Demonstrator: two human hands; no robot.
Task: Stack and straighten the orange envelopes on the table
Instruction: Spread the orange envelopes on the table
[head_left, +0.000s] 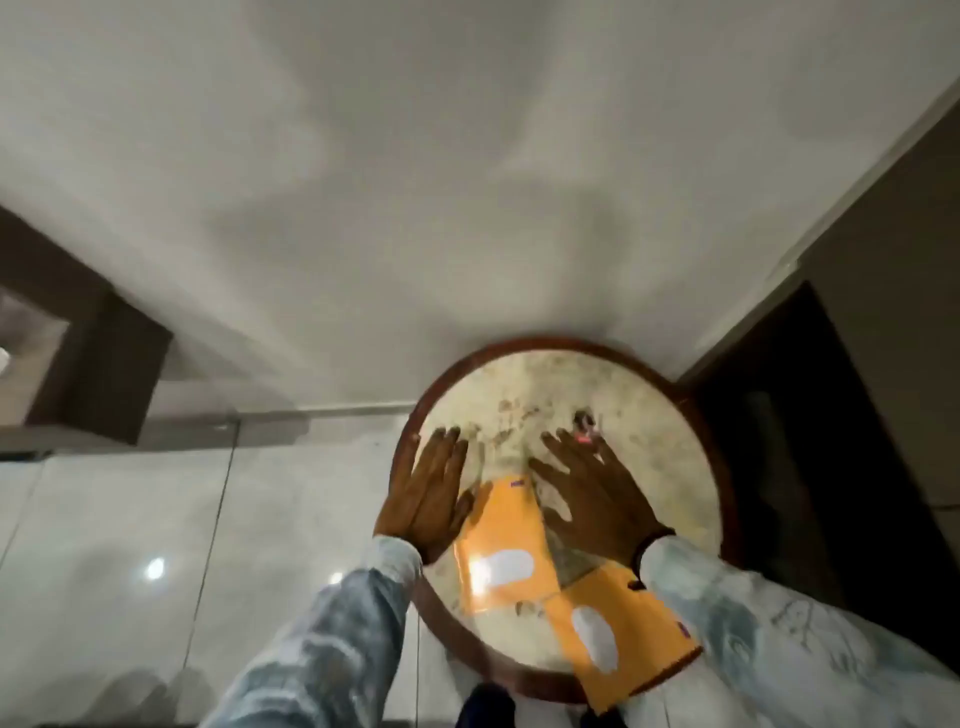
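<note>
Two orange envelopes (506, 551) lie askew on the round table (571, 374), one (623, 629) overhanging the near rim. Thin and light, likely slippery; best squared from the edges. Left hand (426, 499) and right hand (592, 504) are flat, fingers spread, gripping nothing.

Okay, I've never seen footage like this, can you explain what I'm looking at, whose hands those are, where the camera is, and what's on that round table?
There is one picture, from a wide-angle camera worn on a person's head, looking down, so walls and floor bend. No machine here: the left hand and right hand are the wearer's own, spread flat and holding nothing. On the round table lie two orange envelopes, not stacked: one between the hands, another nearer, partly under the right sleeve and hanging over the rim. A small reddish thing beyond the right fingertips is too blurred to name.
</note>
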